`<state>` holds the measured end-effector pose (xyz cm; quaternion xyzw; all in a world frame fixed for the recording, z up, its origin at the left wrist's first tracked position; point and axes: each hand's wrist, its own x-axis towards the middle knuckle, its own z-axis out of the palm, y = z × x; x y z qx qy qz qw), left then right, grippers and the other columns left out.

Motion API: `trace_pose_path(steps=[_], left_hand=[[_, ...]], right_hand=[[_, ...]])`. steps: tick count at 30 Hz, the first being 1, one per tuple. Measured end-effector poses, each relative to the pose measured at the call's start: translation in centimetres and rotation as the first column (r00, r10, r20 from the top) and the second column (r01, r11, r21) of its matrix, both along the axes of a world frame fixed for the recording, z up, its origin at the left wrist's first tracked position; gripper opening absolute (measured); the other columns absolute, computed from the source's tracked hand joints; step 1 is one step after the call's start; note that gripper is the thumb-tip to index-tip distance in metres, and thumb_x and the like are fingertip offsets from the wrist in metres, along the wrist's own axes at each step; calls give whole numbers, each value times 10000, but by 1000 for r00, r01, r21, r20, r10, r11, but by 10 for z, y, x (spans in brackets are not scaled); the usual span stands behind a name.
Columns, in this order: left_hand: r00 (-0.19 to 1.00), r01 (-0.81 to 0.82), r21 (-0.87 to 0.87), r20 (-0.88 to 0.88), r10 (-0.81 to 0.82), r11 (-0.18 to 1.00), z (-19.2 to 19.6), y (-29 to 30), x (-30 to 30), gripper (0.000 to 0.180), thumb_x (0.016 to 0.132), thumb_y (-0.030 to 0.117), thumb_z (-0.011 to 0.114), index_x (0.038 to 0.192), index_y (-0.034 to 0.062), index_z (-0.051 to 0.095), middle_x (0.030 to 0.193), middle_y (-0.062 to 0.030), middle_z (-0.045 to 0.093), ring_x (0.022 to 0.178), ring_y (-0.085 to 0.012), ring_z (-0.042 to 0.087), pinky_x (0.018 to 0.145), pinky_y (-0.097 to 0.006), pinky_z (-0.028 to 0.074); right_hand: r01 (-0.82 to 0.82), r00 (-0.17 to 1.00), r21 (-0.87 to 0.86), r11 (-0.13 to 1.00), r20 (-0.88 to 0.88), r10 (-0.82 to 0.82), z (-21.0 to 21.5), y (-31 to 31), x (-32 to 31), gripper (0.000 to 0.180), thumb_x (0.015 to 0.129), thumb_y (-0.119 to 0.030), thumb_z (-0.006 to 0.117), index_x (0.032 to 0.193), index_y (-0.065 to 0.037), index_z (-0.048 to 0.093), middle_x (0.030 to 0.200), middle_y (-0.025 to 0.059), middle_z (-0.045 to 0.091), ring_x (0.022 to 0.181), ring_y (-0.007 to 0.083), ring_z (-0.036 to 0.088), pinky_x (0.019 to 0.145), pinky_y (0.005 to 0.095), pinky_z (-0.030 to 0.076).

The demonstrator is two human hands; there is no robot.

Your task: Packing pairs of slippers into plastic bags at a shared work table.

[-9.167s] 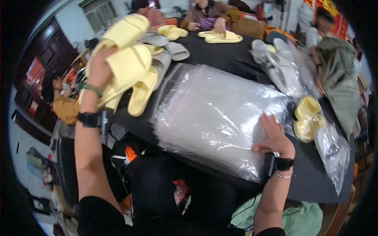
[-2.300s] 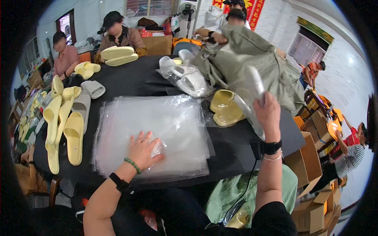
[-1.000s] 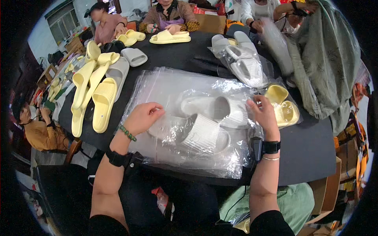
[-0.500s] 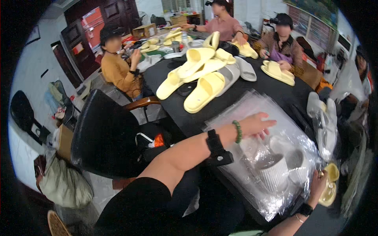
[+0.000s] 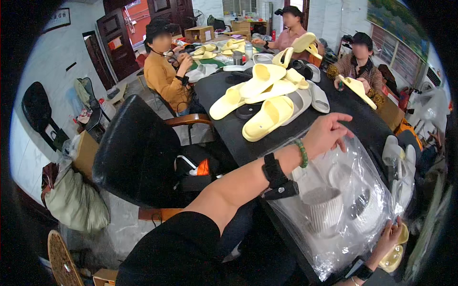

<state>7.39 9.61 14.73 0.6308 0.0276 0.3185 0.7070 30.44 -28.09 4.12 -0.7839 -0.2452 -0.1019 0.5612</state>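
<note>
My left hand (image 5: 329, 135) hangs open, fingers loosely spread, holding nothing I can see. The pair of grey slippers (image 5: 322, 209) lies in clear plastic (image 5: 329, 261) on the black table (image 5: 368, 127), between my hands, long axes slanting from my left hand's side toward my right hand (image 5: 385, 242). My right hand is nearer their toes, at the plastic's edge; whether it pinches, I can't tell.
</note>
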Motion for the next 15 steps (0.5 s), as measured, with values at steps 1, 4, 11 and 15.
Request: trace_pose_path(steps=[1, 4, 11, 15], left_hand=[[1000, -6, 15, 30, 6, 1000, 7, 2, -2, 453, 934, 20, 537, 1369, -36, 422, 1009, -156, 700, 639, -156, 683, 471, -228, 431], [997, 3, -60, -78, -7, 998, -2, 21, -9, 440, 941, 35, 537, 1361, -37, 428, 1021, -151, 703, 635, -157, 684, 469, -229, 437], [928, -16, -163, -370, -46, 986, -40, 30, -15, 502, 939, 93, 560, 1400, -1, 385, 1029, -156, 698, 646, -196, 680, 497, -258, 469], [953, 80, -382, -242, -183, 921, -49, 51, -21, 494, 983, 256, 511, 1402, 27, 388, 1110, -202, 663, 626, -267, 658, 509, -338, 483]], right_hand=[[-49, 998, 110, 993, 49, 44, -9, 10, -2, 362, 969, -94, 585, 1320, -53, 506, 795, -7, 507, 653, 55, 450, 581, 193, 378], [-115, 993, -3, 993, -13, 115, -19, 30, -17, 332, 964, -80, 581, 1287, -50, 513, 798, 2, 516, 607, 54, 467, 523, 194, 393], [-64, 998, -214, 975, -22, 61, -47, 30, -2, 417, 895, 17, 608, 1293, -53, 504, 762, 15, 469, 644, 102, 463, 569, 250, 421], [-22, 1000, -296, 955, 5, 24, -43, 40, -11, 429, 886, 32, 598, 1296, -44, 498, 791, 14, 495, 714, 112, 479, 648, 269, 441]])
